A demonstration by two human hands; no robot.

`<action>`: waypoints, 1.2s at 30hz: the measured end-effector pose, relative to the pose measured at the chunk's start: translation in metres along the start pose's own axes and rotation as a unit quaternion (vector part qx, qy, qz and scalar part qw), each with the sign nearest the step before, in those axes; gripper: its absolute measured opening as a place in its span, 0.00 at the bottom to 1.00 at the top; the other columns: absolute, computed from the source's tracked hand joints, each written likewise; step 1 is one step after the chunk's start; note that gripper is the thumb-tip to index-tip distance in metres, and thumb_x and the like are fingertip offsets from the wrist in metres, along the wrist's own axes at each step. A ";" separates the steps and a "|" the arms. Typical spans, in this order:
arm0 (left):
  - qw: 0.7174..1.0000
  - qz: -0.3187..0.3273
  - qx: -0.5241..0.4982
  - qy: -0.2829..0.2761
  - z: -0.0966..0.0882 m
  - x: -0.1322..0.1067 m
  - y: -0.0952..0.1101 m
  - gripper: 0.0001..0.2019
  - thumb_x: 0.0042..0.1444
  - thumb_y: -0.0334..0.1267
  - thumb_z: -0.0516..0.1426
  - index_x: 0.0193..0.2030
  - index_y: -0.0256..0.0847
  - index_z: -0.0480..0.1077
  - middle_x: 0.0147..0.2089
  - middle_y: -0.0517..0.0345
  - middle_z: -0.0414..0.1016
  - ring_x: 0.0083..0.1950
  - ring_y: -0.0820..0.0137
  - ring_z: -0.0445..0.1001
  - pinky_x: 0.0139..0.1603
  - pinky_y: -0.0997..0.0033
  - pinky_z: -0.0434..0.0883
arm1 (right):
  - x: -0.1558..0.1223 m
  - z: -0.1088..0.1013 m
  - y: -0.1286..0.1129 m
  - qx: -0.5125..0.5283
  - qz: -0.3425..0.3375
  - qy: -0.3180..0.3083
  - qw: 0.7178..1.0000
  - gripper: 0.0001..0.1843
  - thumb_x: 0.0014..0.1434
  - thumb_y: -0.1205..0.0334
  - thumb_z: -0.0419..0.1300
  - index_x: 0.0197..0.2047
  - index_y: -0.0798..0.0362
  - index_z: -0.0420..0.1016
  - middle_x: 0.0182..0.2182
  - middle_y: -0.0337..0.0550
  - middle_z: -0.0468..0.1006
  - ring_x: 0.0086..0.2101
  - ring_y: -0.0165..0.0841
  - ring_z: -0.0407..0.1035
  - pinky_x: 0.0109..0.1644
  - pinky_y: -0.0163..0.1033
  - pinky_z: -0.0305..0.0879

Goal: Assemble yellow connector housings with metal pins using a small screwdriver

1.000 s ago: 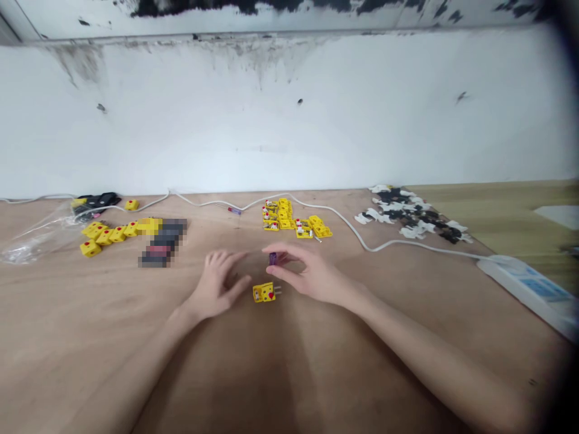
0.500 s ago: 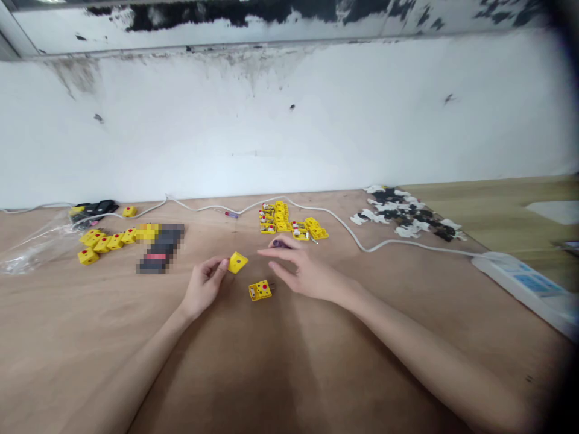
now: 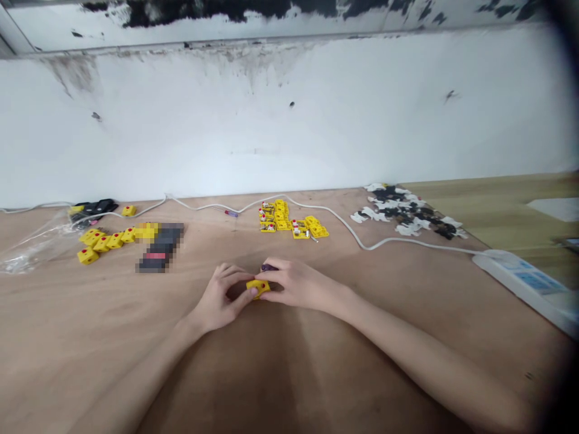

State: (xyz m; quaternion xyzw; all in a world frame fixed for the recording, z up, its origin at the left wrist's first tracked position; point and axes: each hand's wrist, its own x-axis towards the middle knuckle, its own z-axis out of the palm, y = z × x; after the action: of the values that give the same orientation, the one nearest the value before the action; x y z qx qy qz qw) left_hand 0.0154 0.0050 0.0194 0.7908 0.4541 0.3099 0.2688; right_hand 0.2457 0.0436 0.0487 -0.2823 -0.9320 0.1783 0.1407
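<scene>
A small yellow plug (image 3: 257, 289) with a red dot sits between my two hands, near the middle of the table. My left hand (image 3: 225, 296) closes on its left side, the thumb pressing the front face. From the right, my right hand (image 3: 296, 283) pinches the plug with thumb and forefinger. Tucked in the right hand is a dark purple handle (image 3: 270, 267), apparently a screwdriver's; its shaft is hidden. Behind the hands lie several opened yellow plug halves (image 3: 281, 216) with metal and white parts inside.
Several closed yellow plugs (image 3: 103, 243) lie at left, near a pixelated dark object (image 3: 160, 248) and a clear plastic bag (image 3: 38, 244). A white cable (image 3: 335, 215) crosses the back to a power strip (image 3: 525, 283). Black and white pieces (image 3: 407, 211) are piled back right.
My left hand has brought the yellow cover right and down onto the plug half that lay on the table. My right hand has closed in from the right and now grips the plug too.
</scene>
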 end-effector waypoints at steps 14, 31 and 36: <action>0.982 0.074 0.174 -0.002 0.004 -0.001 -0.012 0.15 0.55 0.48 0.63 0.48 0.49 0.78 0.52 0.52 0.76 0.54 0.57 0.69 0.54 0.54 0.64 | 0.003 0.005 0.007 -0.001 0.044 -0.038 0.998 0.16 0.61 0.55 0.67 0.52 0.47 0.79 0.40 0.43 0.74 0.36 0.35 0.72 0.38 0.36 0.63; 0.984 0.066 0.162 -0.008 0.004 -0.002 -0.012 0.14 0.55 0.48 0.64 0.48 0.51 0.79 0.52 0.52 0.74 0.54 0.57 0.68 0.54 0.54 0.64 | 0.007 0.002 -0.006 -0.089 0.086 -0.059 0.991 0.12 0.58 0.55 0.69 0.45 0.47 0.82 0.39 0.44 0.78 0.34 0.36 0.74 0.32 0.35 0.57; 0.985 0.068 0.161 -0.007 0.005 -0.001 -0.013 0.15 0.56 0.49 0.63 0.48 0.50 0.79 0.52 0.51 0.74 0.54 0.57 0.68 0.54 0.55 0.65 | 0.007 0.000 -0.003 -0.053 0.095 -0.064 0.992 0.13 0.58 0.54 0.69 0.46 0.46 0.82 0.39 0.43 0.78 0.35 0.36 0.74 0.32 0.35 0.57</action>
State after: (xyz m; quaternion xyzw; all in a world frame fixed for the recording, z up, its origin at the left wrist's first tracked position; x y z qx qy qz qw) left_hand 0.0111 0.0088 0.0069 0.8549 0.4415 0.2447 0.1199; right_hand 0.2385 0.0449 0.0512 -0.3651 -0.9161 0.1586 0.0477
